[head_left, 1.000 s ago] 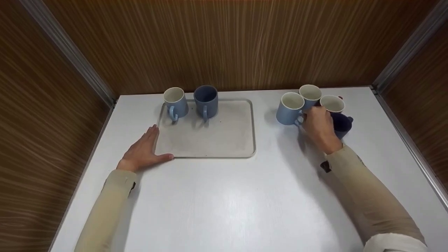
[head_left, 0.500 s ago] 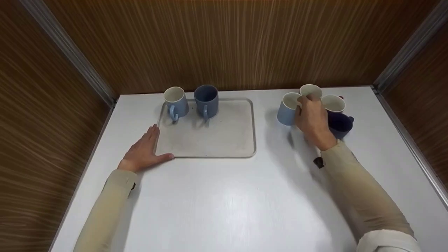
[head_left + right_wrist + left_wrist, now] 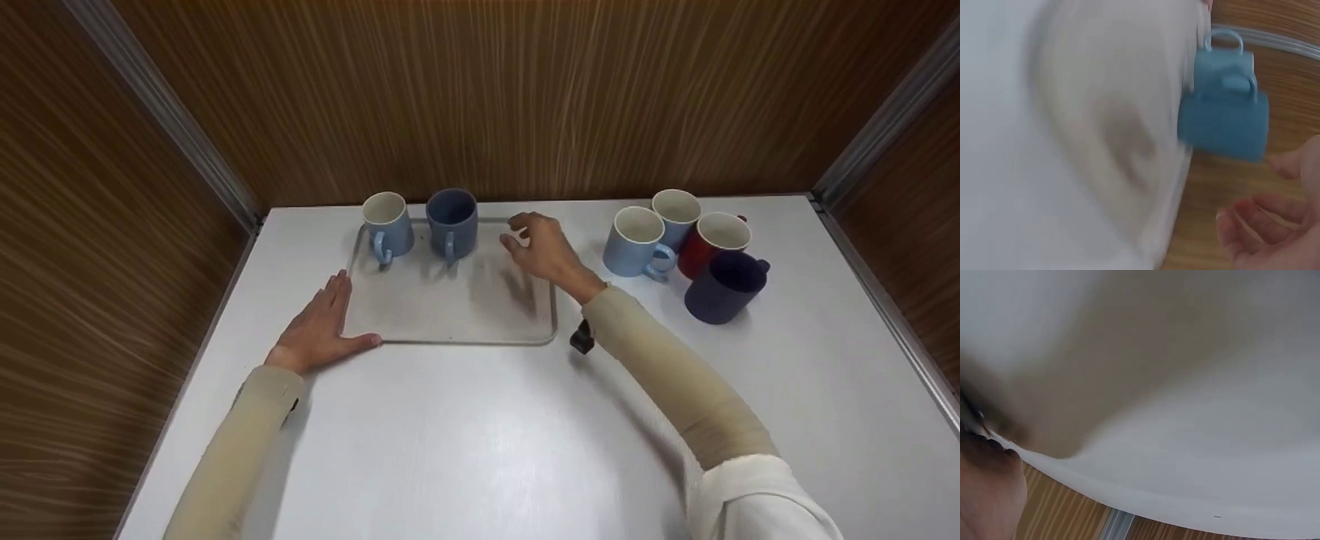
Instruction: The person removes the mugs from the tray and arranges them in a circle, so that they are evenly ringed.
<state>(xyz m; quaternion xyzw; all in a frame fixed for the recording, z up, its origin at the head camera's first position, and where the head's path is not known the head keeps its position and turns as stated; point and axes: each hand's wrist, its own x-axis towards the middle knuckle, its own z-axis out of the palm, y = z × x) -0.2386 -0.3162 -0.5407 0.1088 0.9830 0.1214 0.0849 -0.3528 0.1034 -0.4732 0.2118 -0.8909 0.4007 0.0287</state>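
Note:
My left hand (image 3: 319, 326) lies with straight fingers along the left side of a beige tray (image 3: 450, 315), its thumb at the front-left corner. In the left wrist view only part of that hand (image 3: 991, 495) shows at the lower left. Over the tray's right part hovers my right hand (image 3: 546, 247), fingers loosely bent and holding nothing. A light blue mug (image 3: 397, 238) and a grey-blue mug (image 3: 463, 236) stand at the tray's back left, handles facing me. The right wrist view shows my right hand (image 3: 1280, 230) near the blurred grey-blue mug (image 3: 1224, 126).
Right of the tray, a light blue mug (image 3: 625, 256), another light blue mug (image 3: 675, 225), a red mug (image 3: 696, 255) and a dark navy mug (image 3: 716, 296) stand close together on the white table (image 3: 450, 420). A wood-grain wall (image 3: 525, 97) rises behind; side walls flank the table.
My right hand has left the group of mugs and moved left over the tray, without a mug. The left hand stays at the tray. The head view has shifted slightly.

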